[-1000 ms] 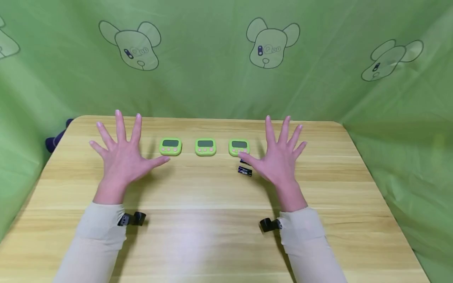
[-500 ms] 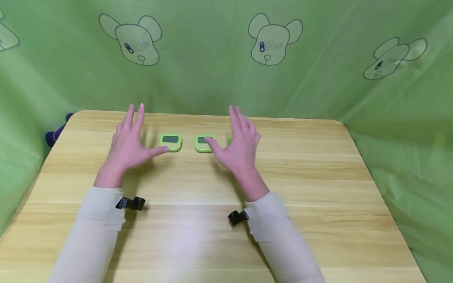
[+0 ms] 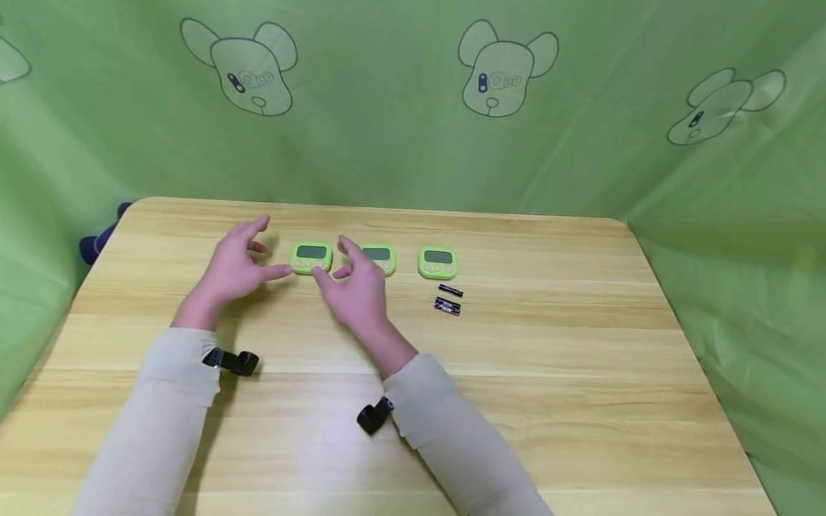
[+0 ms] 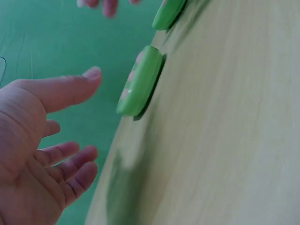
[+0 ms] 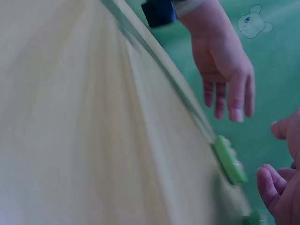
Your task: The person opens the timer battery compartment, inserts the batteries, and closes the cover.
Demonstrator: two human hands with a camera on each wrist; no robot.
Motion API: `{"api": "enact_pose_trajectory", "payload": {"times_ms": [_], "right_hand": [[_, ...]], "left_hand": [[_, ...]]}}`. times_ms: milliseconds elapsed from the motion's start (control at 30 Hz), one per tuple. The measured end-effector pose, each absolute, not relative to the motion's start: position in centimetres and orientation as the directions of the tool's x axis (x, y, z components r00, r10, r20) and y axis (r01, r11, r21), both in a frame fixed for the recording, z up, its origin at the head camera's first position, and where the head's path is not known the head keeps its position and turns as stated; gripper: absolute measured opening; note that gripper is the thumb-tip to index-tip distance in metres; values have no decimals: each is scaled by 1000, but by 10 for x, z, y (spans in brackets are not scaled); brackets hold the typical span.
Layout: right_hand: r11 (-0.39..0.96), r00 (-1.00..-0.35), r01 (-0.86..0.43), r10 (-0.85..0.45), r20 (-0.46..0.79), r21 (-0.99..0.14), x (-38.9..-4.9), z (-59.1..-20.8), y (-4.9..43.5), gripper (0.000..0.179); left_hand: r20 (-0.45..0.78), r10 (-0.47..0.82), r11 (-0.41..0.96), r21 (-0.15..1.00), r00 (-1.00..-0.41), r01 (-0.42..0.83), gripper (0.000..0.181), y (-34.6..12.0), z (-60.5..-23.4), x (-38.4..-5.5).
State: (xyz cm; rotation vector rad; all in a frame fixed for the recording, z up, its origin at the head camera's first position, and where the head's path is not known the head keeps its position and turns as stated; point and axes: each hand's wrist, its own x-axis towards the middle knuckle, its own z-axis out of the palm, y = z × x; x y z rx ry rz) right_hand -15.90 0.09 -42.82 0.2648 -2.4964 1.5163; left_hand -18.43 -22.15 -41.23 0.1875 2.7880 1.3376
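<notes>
Three green kitchen timers with pink buttons lie in a row: a left timer (image 3: pixel 312 256), a middle timer (image 3: pixel 382 258) and a right timer (image 3: pixel 438 263). My left hand (image 3: pixel 234 264) hovers just left of the left timer, thumb pointing at it, fingers loosely bent around nothing. My right hand (image 3: pixel 358 292) reaches in from the other side, its thumb tip overlapping the left timer's corner in the head view and its fingers hiding part of the middle one. In the left wrist view, a gap shows between my left thumb and the green timer (image 4: pixel 140 82).
Small dark batteries (image 3: pixel 448 307) lie below the right timer, one (image 3: pixel 450 290) a little apart. The wooden table (image 3: pixel 568 401) ends at a green curtain (image 3: pixel 387 107) printed with bear heads. Something dark purple (image 3: pixel 98 244) pokes out past the table's left edge.
My right hand has swept left from beside the right timer to the left timer, uncovering the batteries. My left hand has stayed close by, its spread fingers now bent. The timers remain in place.
</notes>
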Motion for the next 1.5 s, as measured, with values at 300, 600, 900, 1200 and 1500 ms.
{"api": "enact_pose_trajectory", "payload": {"times_ms": [300, 600, 900, 1200, 1500], "right_hand": [[534, -990, -128, -23, 137, -836, -162, -450, -14, 65], [660, -990, -108, -1, 142, -744, -170, -459, -20, 51], [664, -988, -97, 29, 155, -742, -169, -458, -21, 46], [417, -979, -144, 73, 191, -898, -163, -460, -19, 49], [235, -975, -212, 22, 223, -949, -149, -459, -1, 54]], "left_hand": [[-25, 150, 570, 819, -988, 66, 84, -213, -431, -194], [-29, 160, 593, 802, -987, 72, 67, -202, -439, -198], [-25, 127, 567, 822, -992, 52, 66, -199, -442, -194], [-99, 29, 417, 906, -995, -78, 75, -194, -442, -179], [-68, 24, 310, 949, -997, -58, 74, -182, -447, -159]]}}
